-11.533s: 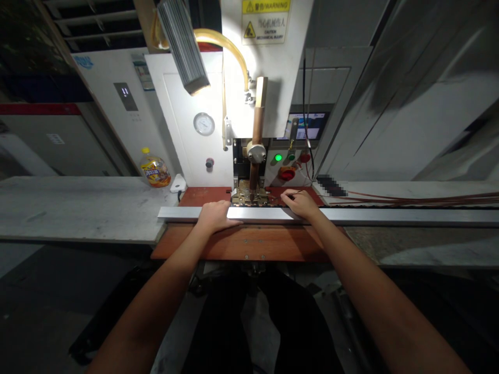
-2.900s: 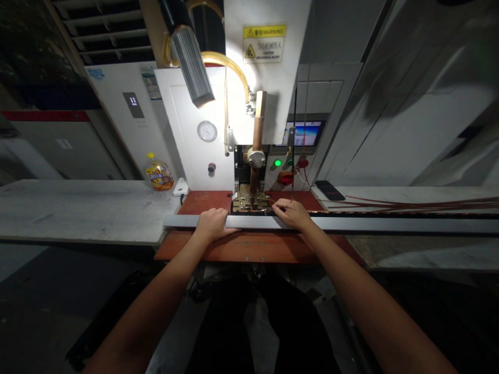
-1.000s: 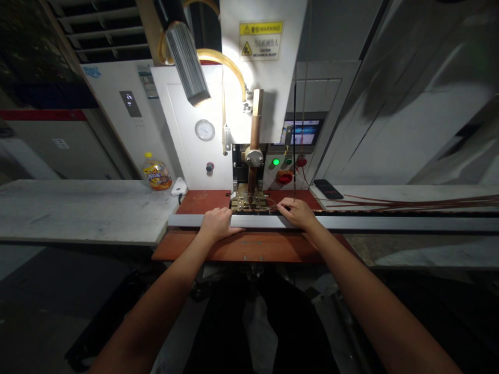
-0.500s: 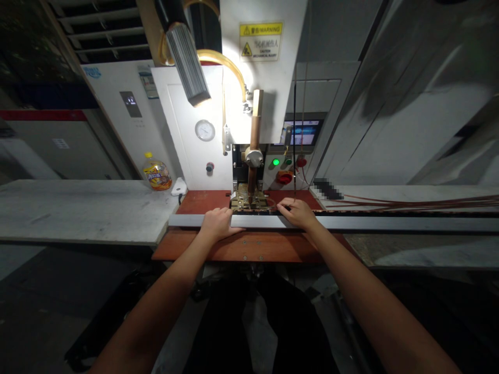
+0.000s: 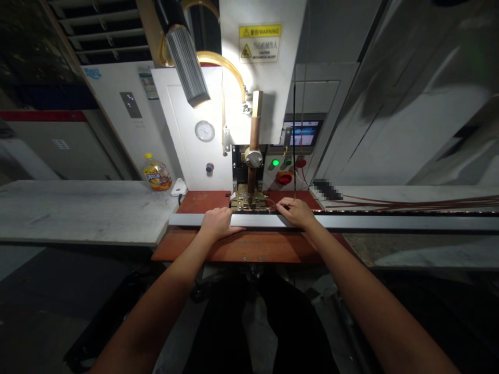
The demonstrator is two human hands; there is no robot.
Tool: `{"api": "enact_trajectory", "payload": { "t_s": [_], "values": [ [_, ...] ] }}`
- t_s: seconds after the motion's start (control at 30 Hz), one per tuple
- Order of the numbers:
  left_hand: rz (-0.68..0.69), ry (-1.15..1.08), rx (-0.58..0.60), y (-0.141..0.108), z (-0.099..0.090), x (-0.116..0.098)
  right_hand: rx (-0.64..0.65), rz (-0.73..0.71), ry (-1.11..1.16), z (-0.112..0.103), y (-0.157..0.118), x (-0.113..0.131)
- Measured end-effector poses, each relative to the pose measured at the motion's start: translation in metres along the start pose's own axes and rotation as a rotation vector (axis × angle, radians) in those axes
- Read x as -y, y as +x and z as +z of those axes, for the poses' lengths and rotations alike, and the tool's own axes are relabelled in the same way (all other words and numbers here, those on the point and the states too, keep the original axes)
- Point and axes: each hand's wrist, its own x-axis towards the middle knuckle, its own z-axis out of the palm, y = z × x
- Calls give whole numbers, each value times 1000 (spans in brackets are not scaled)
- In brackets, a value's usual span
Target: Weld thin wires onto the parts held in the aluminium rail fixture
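Observation:
A long grey metal bar (image 5: 390, 223) lies across the reddish-brown work plate (image 5: 249, 249), in front of a white machine. My left hand (image 5: 217, 223) grips the bar left of the machine's copper rod (image 5: 252, 179), its thumb along the near face. To the right of the rod, my right hand (image 5: 295, 213) rests at the bar's far edge with its fingers pinched together. A thin reddish wire appears at these fingertips, partly hidden. The rod's tip stands over a small brass-coloured fixture (image 5: 245, 196) behind the bar.
A bottle of orange liquid (image 5: 156, 174) and a white device (image 5: 179, 187) stand on the left table (image 5: 78, 213). Reddish wires (image 5: 409, 203) lie on the right table. A grey lamp (image 5: 187, 65) hangs above. A green button (image 5: 275, 162) glows.
My right hand has shifted very slightly left. My left hand and the bar look unchanged.

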Motion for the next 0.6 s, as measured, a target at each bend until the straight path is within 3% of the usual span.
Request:
{"api": "enact_trajectory", "payload": {
  "t_s": [0.6],
  "values": [
    [-13, -20, 80, 10, -7, 2, 71, 48, -22, -2, 9, 2]
  ]
}}
